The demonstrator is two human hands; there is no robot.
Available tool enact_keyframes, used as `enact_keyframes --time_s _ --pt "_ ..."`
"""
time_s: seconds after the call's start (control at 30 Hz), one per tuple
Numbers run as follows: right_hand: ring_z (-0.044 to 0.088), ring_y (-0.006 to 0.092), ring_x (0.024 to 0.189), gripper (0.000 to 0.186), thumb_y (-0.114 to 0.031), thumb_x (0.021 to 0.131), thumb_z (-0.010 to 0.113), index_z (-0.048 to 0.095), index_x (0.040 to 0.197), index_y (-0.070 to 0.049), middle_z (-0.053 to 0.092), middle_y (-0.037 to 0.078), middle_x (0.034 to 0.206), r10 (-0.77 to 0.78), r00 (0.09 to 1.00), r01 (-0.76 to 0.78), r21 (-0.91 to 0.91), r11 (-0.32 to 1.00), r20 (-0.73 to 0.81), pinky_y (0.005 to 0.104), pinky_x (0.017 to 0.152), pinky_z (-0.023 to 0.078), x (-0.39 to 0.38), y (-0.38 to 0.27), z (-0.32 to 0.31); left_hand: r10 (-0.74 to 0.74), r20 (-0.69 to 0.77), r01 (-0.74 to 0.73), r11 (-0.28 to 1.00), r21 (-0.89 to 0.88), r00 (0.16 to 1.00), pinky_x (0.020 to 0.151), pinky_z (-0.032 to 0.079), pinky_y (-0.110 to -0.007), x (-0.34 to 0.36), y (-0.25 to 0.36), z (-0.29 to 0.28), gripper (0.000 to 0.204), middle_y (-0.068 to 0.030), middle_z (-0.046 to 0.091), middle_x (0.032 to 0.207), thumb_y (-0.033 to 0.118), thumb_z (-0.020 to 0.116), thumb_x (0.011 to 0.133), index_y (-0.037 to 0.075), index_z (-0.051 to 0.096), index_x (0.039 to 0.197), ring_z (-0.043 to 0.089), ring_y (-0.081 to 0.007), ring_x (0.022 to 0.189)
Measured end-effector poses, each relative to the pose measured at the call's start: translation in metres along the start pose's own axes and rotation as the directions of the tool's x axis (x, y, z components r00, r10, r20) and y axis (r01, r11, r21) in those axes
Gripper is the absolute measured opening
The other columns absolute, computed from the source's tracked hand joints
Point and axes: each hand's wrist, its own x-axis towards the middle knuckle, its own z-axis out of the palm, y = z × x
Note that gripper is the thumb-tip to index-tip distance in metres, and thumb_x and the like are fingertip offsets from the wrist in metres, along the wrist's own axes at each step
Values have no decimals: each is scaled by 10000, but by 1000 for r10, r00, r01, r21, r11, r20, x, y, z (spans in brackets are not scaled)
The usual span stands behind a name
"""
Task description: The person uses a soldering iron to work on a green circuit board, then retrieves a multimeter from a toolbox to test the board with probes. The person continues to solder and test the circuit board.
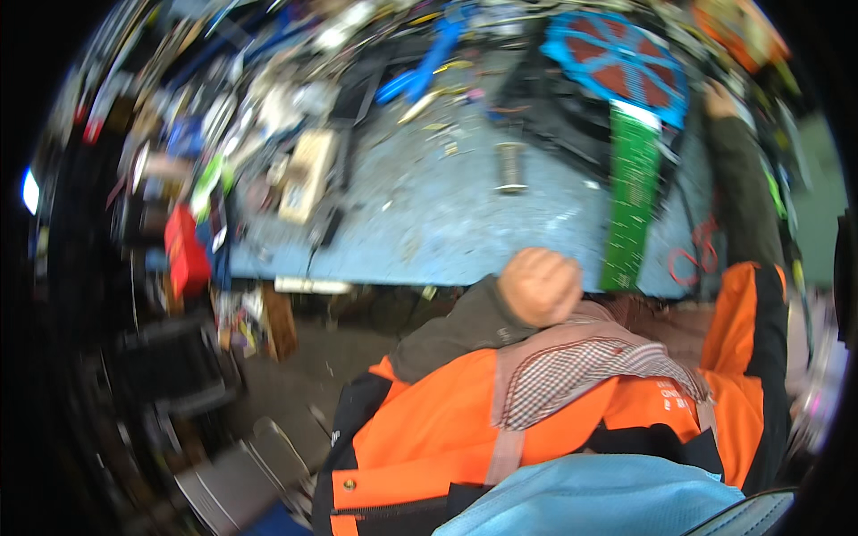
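My left hand (541,288) is curled into a fist at the bench's front edge, above my apron; nothing shows in it. My right arm stretches far along the bench's right side. Its hand (719,100) is small and blurred there, close to a blue reel (617,67) with dark red gaps, and its fingers cannot be made out. Below the reel, a long green circuit board (633,196) lies toward the front edge. A small spool of grey wire (510,167) stands left of the board. Thin red loops (695,256) lie to the board's right.
Blue-handled pliers (424,67) and mixed clutter lie at the back of the blue bench top (420,214). On the left are a cream block (308,176) and a red object (186,250). A dark crate (165,362) is on the lower left.
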Motion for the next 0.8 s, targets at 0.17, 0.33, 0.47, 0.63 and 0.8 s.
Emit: enact_keyframes --time_s 0.17,0.33,0.47,0.63,0.8 --pt "577 378 1324 705 -629 1005 465 629 1392 -62 640 230 1374 137 971 -74 -300 951 194 411 1123 418 113 39 64 -9 -110 14 999 49 994 537 431 -382 -9 -6 2 181 -67 483 691 55 748 723 15 662 877 524 -246 585" --pt "602 382 1301 714 -622 906 584 646 1387 -97 665 221 1346 189 967 -72 -526 847 171 441 1084 456 129 16 112 -24 -113 35 994 100 993 558 435 -353 -15 -12 6 197 -50 475 720 90 745 724 15 658 884 530 -214 623" --pt "677 261 1138 561 -488 939 645 691 1337 -96 726 122 1231 171 973 -177 28 984 156 387 963 517 157 72 45 26 -138 -21 999 37 990 565 433 -355 -17 -19 7 176 -46 474 725 118 740 734 35 634 847 533 -212 637" --pt "616 170 898 356 -388 974 648 646 1185 -101 667 54 1026 421 876 -474 578 665 234 317 772 490 117 105 -54 17 -74 -21 998 -60 997 553 433 -382 -9 -18 0 159 -70 483 721 104 728 718 42 622 820 539 -251 631" --pt "527 111 585 236 -329 991 642 597 891 -120 583 10 729 328 903 -419 733 536 276 262 538 436 25 -47 -75 -103 -100 101 995 -26 990 559 469 -418 0 -11 -7 157 -125 592 707 -18 719 729 3 676 879 581 -303 597"
